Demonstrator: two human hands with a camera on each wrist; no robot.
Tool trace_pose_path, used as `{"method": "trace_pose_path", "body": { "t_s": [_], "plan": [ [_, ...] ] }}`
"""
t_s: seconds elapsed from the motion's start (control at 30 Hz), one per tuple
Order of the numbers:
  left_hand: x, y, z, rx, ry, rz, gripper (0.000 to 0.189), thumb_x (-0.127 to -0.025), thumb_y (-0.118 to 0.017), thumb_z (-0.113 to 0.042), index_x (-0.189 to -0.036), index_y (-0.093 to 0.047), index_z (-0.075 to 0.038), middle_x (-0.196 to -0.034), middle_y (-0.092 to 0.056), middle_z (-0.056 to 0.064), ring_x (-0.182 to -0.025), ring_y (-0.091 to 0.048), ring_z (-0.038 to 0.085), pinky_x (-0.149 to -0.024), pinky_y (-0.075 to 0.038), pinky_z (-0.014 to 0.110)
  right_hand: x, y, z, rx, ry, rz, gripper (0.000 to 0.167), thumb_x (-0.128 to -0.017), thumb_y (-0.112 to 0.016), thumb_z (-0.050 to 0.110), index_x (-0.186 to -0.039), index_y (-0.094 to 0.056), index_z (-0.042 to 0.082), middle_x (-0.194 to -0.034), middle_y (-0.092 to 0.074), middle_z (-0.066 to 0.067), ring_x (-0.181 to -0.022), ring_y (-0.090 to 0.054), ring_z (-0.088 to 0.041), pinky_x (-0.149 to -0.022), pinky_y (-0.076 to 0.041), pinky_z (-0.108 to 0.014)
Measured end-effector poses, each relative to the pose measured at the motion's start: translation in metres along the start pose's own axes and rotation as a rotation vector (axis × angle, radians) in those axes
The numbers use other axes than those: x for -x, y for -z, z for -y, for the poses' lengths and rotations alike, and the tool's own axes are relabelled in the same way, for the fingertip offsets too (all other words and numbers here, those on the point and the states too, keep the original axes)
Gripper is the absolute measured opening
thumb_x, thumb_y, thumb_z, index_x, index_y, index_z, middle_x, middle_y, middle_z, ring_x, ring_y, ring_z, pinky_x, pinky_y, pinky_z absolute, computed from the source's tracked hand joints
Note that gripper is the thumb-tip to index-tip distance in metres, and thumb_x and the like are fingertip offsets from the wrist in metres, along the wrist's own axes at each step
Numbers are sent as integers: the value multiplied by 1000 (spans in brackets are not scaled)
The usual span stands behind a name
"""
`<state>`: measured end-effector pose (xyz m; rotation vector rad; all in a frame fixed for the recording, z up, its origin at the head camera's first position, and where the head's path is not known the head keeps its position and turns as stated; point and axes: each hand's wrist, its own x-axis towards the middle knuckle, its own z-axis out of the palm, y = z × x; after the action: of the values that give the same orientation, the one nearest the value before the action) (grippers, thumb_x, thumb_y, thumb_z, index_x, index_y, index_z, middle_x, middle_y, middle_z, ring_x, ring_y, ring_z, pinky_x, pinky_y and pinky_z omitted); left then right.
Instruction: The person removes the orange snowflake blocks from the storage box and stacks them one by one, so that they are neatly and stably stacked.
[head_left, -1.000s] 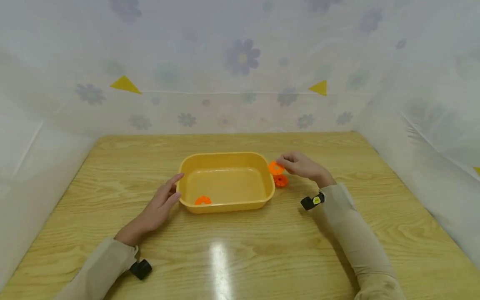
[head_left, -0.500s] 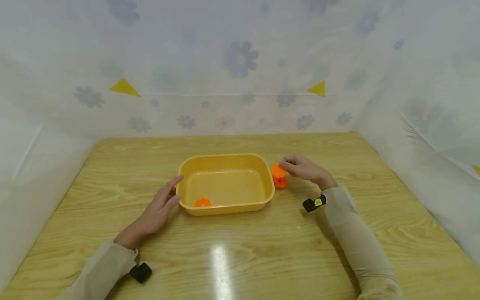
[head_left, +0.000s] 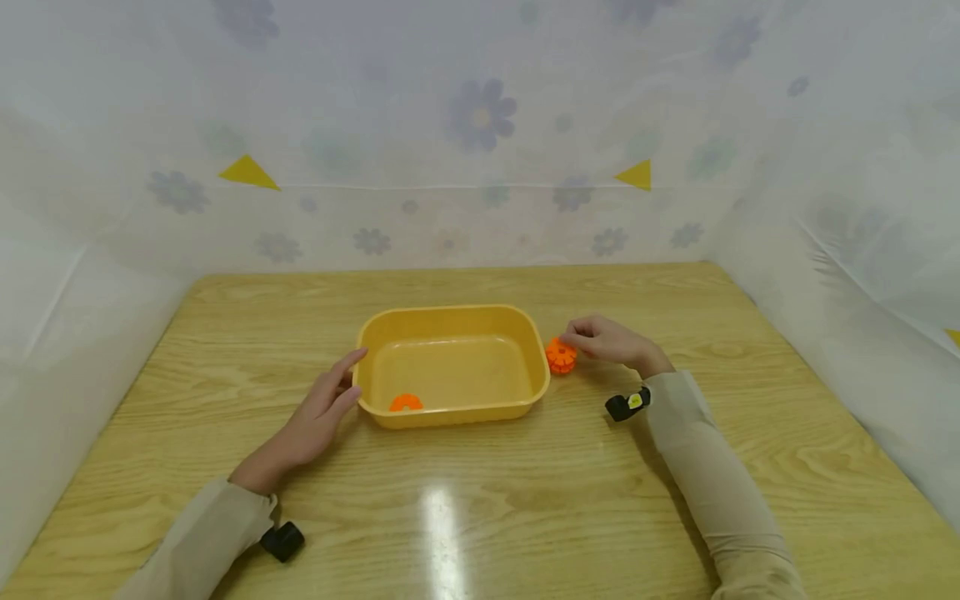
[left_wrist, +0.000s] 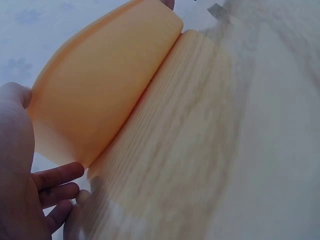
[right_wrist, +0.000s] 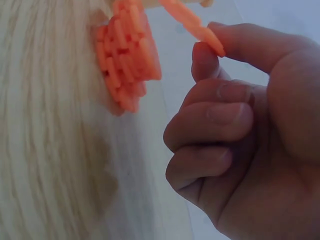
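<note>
With thumb and forefinger, my right hand [head_left: 611,340] pinches the edge of an orange notched disc [right_wrist: 192,22]. The disc is tilted just above a stack of several orange notched discs [right_wrist: 127,52], and the right wrist view shows a gap between them. That stack stands on the table against the right end of a yellow plastic basin [head_left: 450,414]. My left hand [head_left: 315,417] touches the basin's left end, fingers fairly straight and spread. Inside the basin, near its front wall, lies another orange disc [head_left: 406,402], its lower part hidden by the rim.
Everything rests on a wood-grain table [head_left: 525,508]. White sheeting with a flower print [head_left: 420,217] hangs behind the table and along both sides. Each wrist carries a black camera [head_left: 282,542].
My right hand has lowered the pinched disc and shifted it slightly right, so it now lines up over the stack. The left hand and basin stay in place.
</note>
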<state>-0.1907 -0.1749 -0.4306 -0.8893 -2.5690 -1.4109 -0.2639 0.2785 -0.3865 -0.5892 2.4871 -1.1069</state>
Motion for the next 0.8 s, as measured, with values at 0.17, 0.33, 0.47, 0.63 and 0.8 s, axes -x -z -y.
{"method": "trace_pose_path", "body": {
  "t_s": [0.17, 0.33, 0.47, 0.63, 0.8],
  "plan": [
    [0, 0, 3, 2, -15, -9, 49, -102, -41, -4, -149, -29, -2, -103, -53, 15, -92, -43, 9, -80, -41, 25, -4, -3, -6, 40, -20, 9, 31, -102, -49, 26, -81, -58, 5, -70, -47, -5, -62, -39, -13, -65, -34, -26],
    [2, 0, 4, 6, -3, -5, 48, -103, -40, -6, -149, -29, -1, -102, -52, 14, -92, -43, 8, -80, -40, 23, -5, -6, -10, 101, -48, -10, 28, -102, -49, 27, -86, -61, 7, -75, -51, -3, -66, -41, -14, -65, -34, -27],
    [1, 0, 3, 0, -13, -12, 48, -102, -42, -5, -148, -31, -1, -101, -52, 13, -91, -42, 8, -79, -40, 24, -3, -5, -11, 121, -71, -29, 26, -101, -50, 27, -93, -61, 6, -80, -53, -4, -70, -43, -16, -66, -35, -28],
    [1, 0, 0, -10, -21, -18, 48, -101, -43, -4, -148, -32, -2, -99, -50, 10, -89, -41, 9, -77, -40, 25, -1, -4, -9, 114, -86, -46, 23, -101, -50, 24, -98, -60, 3, -84, -53, -7, -73, -43, -18, -68, -34, -30],
    [1, 0, 1, -4, -14, -13, 47, -102, -42, -5, -148, -31, -1, -95, -45, 7, -88, -39, 11, -76, -38, 25, -2, -3, -9, 102, -87, -51, 22, -101, -50, 22, -98, -59, 2, -86, -55, -7, -75, -44, -18, -69, -35, -30]
  ]
}}
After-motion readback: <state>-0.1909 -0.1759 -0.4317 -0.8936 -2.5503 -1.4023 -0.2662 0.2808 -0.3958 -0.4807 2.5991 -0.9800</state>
